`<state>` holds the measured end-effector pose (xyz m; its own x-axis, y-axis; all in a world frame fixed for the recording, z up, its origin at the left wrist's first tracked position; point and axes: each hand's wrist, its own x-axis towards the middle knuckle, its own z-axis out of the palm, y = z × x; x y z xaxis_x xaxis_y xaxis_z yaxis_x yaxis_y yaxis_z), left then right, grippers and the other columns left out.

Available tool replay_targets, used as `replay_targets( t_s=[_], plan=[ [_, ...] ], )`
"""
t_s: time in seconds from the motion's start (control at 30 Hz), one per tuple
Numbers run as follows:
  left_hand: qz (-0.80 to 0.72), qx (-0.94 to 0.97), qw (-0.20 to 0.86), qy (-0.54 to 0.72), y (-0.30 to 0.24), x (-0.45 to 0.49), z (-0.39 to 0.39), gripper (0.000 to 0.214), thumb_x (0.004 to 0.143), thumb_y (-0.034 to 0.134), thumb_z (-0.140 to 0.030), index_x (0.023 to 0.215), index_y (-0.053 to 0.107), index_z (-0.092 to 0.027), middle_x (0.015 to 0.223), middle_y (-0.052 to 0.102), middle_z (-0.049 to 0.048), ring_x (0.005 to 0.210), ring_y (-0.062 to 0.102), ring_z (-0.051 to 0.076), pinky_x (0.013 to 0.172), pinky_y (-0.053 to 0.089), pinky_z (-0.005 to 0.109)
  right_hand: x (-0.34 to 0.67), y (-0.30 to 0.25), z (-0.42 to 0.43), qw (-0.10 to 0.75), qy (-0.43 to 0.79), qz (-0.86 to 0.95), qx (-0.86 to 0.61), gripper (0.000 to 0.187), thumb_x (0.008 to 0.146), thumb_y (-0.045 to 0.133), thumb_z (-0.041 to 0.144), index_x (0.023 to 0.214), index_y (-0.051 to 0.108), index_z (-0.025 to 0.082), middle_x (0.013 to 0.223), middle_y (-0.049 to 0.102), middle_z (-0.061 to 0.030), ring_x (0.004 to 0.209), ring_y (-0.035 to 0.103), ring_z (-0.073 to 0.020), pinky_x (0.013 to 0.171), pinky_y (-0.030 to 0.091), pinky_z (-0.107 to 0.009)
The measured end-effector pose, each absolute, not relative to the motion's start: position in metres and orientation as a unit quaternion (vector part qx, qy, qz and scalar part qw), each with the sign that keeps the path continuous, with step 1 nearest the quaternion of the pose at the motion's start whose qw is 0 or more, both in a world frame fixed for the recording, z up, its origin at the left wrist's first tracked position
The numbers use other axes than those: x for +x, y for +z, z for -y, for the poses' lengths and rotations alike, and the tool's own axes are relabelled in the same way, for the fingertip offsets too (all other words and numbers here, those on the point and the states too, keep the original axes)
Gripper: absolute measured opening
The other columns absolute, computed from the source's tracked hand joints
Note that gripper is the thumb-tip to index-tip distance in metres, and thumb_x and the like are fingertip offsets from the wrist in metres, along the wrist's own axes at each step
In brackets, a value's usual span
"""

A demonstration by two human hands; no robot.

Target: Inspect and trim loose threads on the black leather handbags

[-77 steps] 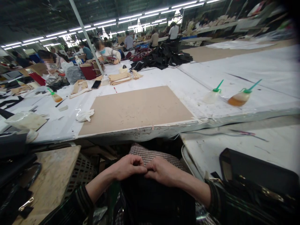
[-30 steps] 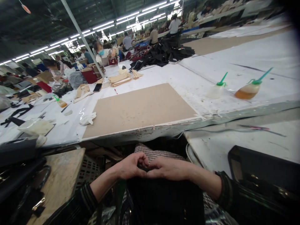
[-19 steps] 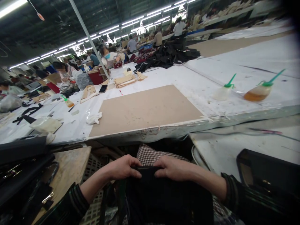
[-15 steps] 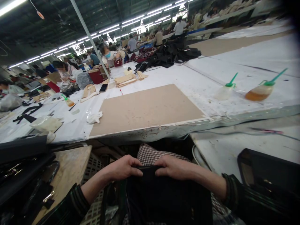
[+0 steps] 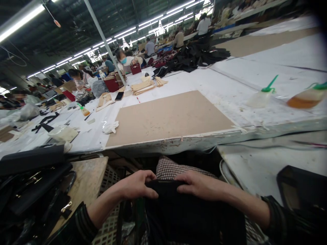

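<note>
A black bag [image 5: 189, 214] rests on my lap, over checked cloth [image 5: 176, 168], with a small bit of gold-coloured metal low on its right side. At the left end of its upper edge, my left hand [image 5: 140, 185] grips with the thumb on the near side and the fingers behind. My right hand [image 5: 195, 183] pinches the same edge farther right in the same manner. A short stretch of edge shows between the two thumbs. The fingertips of both hands are partly hidden behind the material.
Ahead, a tan board [image 5: 171, 117] lies on the white worktable [image 5: 199, 80]. Glue bottles with green spouts [image 5: 263, 95] stand at right. Black bags with metal clasps [image 5: 33, 183] are piled at left; another black bag [image 5: 301, 187] sits at right. Several people work farther back.
My view has turned slightly left, so the table and bottles sit farther right. Both hands still hold the bag's edge, with the thumbs a little farther apart.
</note>
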<state>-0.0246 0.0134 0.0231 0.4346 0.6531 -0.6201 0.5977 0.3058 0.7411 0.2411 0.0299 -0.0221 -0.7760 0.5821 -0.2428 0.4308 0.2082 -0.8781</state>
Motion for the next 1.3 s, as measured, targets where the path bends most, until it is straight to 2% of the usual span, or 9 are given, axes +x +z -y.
replay_targets(
  t_s=[0.13, 0.3, 0.47, 0.63, 0.73, 0.87, 1.03, 1.17, 1.3],
  plan=[
    [-0.536, 0.556, 0.632, 0.065, 0.022, -0.023, -0.01, 0.037, 0.065, 0.073, -0.015, 0.1, 0.062, -0.013, 0.078, 0.065, -0.0013, 0.065, 0.052, 0.011, 0.059, 0.037, 0.021, 0.235, -0.007, -0.032, 0.087, 0.473, 0.814, -0.324, 0.026, 0.085, 0.06, 0.026, 0.109, 0.071, 0.021, 0.095, 0.07, -0.0038, 0.082, 0.061, -0.0197, 0.073, 0.044, -0.026],
    [-0.491, 0.529, 0.687, 0.084, 0.029, -0.017, -0.015, 0.039, 0.065, 0.073, -0.012, 0.102, 0.061, -0.014, 0.083, 0.068, 0.0004, 0.065, 0.055, 0.01, 0.062, 0.04, 0.022, 0.241, 0.019, -0.052, 0.041, 0.464, 0.839, -0.281, 0.024, 0.081, 0.062, 0.018, 0.101, 0.073, 0.018, 0.083, 0.07, -0.0005, 0.072, 0.06, -0.017, 0.063, 0.041, -0.023],
    [-0.472, 0.499, 0.723, 0.072, 0.018, -0.007, -0.019, 0.039, 0.062, 0.074, -0.014, 0.099, 0.059, -0.016, 0.079, 0.066, -0.0016, 0.057, 0.053, 0.009, 0.056, 0.04, 0.021, 0.252, 0.008, -0.061, 0.005, 0.466, 0.839, -0.28, 0.029, 0.078, 0.063, 0.015, 0.106, 0.07, 0.018, 0.088, 0.071, -0.0014, 0.076, 0.063, -0.0187, 0.065, 0.043, -0.024],
    [-0.502, 0.503, 0.699, 0.088, 0.002, 0.005, -0.015, 0.034, 0.063, 0.069, -0.015, 0.095, 0.058, -0.017, 0.069, 0.061, -0.0049, 0.051, 0.046, 0.008, 0.049, 0.032, 0.02, 0.25, -0.017, -0.048, 0.094, 0.376, 0.867, -0.313, 0.031, 0.084, 0.064, 0.019, 0.115, 0.058, 0.019, 0.102, 0.068, -0.0063, 0.089, 0.063, -0.0222, 0.076, 0.045, -0.029],
    [-0.516, 0.495, 0.693, 0.09, 0.002, 0.011, -0.013, 0.032, 0.063, 0.067, -0.015, 0.093, 0.058, -0.017, 0.068, 0.059, -0.0055, 0.051, 0.045, 0.008, 0.049, 0.028, 0.02, 0.246, -0.017, -0.044, 0.136, 0.333, 0.889, -0.285, 0.019, 0.09, 0.062, 0.025, 0.108, 0.059, 0.02, 0.103, 0.066, -0.006, 0.092, 0.06, -0.0221, 0.08, 0.045, -0.031],
    [-0.53, 0.494, 0.683, 0.095, 0.005, 0.015, -0.012, 0.029, 0.062, 0.067, -0.016, 0.089, 0.057, -0.017, 0.065, 0.057, -0.0056, 0.049, 0.041, 0.007, 0.048, 0.026, 0.021, 0.241, -0.014, -0.042, 0.147, 0.312, 0.899, -0.272, 0.008, 0.091, 0.061, 0.022, 0.098, 0.061, 0.02, 0.097, 0.065, -0.0042, 0.089, 0.059, -0.0199, 0.077, 0.044, -0.029],
    [-0.539, 0.502, 0.67, 0.09, 0.005, 0.016, -0.01, 0.027, 0.063, 0.066, -0.017, 0.088, 0.056, -0.017, 0.064, 0.055, -0.0057, 0.048, 0.038, 0.007, 0.047, 0.024, 0.021, 0.238, -0.022, -0.036, 0.164, 0.329, 0.88, -0.3, 0.006, 0.088, 0.063, 0.018, 0.093, 0.063, 0.019, 0.092, 0.065, -0.0027, 0.084, 0.058, -0.0179, 0.073, 0.043, -0.026],
    [-0.535, 0.53, 0.651, 0.098, 0.002, 0.017, -0.009, 0.023, 0.07, 0.065, -0.023, 0.09, 0.057, -0.016, 0.068, 0.058, -0.003, 0.052, 0.041, 0.008, 0.048, 0.027, 0.021, 0.234, -0.023, -0.032, 0.162, 0.379, 0.834, -0.367, 0.004, 0.083, 0.068, 0.02, 0.086, 0.066, 0.018, 0.084, 0.066, -0.0013, 0.077, 0.059, -0.0171, 0.07, 0.044, -0.025],
    [-0.529, 0.555, 0.633, 0.104, 0.0, 0.017, -0.008, 0.022, 0.074, 0.062, -0.025, 0.094, 0.061, -0.015, 0.07, 0.057, -0.0022, 0.054, 0.041, 0.009, 0.05, 0.029, 0.021, 0.23, -0.022, -0.031, 0.187, 0.421, 0.806, -0.371, 0.007, 0.076, 0.069, 0.011, 0.078, 0.068, 0.017, 0.08, 0.067, -0.0004, 0.075, 0.061, -0.0162, 0.069, 0.045, -0.024]
  ],
)
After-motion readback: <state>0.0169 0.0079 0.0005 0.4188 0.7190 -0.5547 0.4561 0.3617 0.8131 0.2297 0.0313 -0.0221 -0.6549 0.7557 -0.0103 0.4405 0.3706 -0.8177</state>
